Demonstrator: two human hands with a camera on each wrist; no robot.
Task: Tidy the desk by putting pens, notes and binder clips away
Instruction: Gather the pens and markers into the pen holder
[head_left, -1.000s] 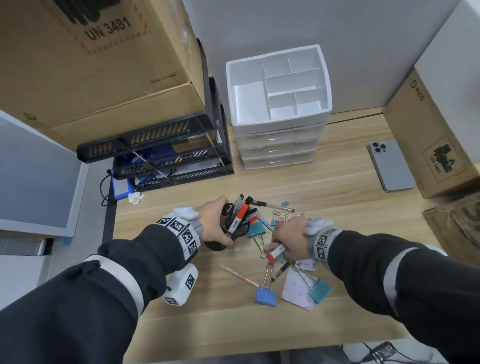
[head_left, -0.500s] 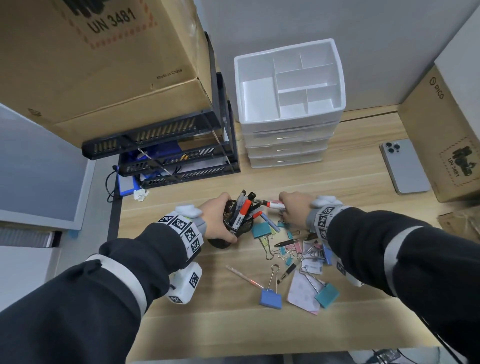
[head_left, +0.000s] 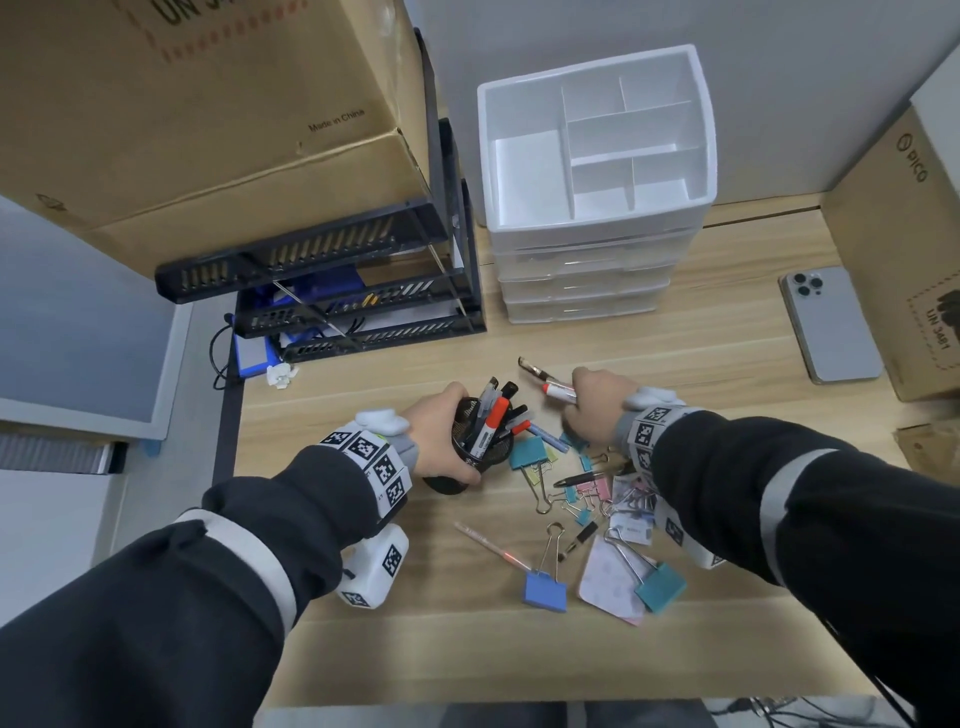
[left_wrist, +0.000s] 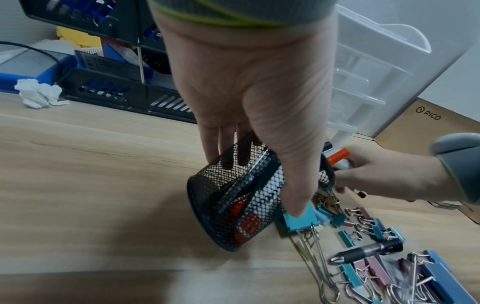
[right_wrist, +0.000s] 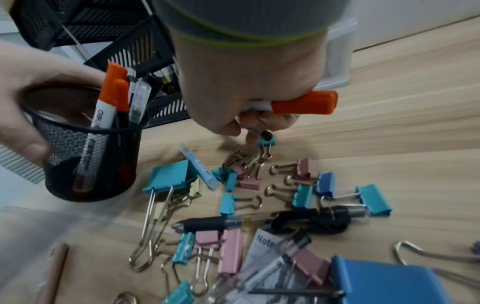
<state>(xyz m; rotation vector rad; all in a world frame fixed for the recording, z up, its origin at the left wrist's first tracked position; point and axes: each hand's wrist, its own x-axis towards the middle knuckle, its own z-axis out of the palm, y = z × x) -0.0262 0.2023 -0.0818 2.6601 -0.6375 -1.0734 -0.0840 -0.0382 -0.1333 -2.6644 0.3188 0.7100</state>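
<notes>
Head view: pens step underway. Left hand (head_left: 441, 441) gripped the tilted mesh pen cup (head_left: 480, 447) mid-desk (head_left: 727, 364); right hand (head_left: 597, 410) clenched an orange-capped marker (head_left: 558, 391) w/ another pen, long axis slanting toward the desk's back-left. Next, probably: swing tips over the cup's mouth, drop in.

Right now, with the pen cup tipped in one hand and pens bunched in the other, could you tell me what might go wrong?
1. The left hand holds the mesh pen cup tilted, so the pens inside may slide out.
2. The right hand grips an orange-capped marker along with another pen; one could slip while being put in.
3. Binder clips lie right beside the cup and could get knocked about.
</notes>
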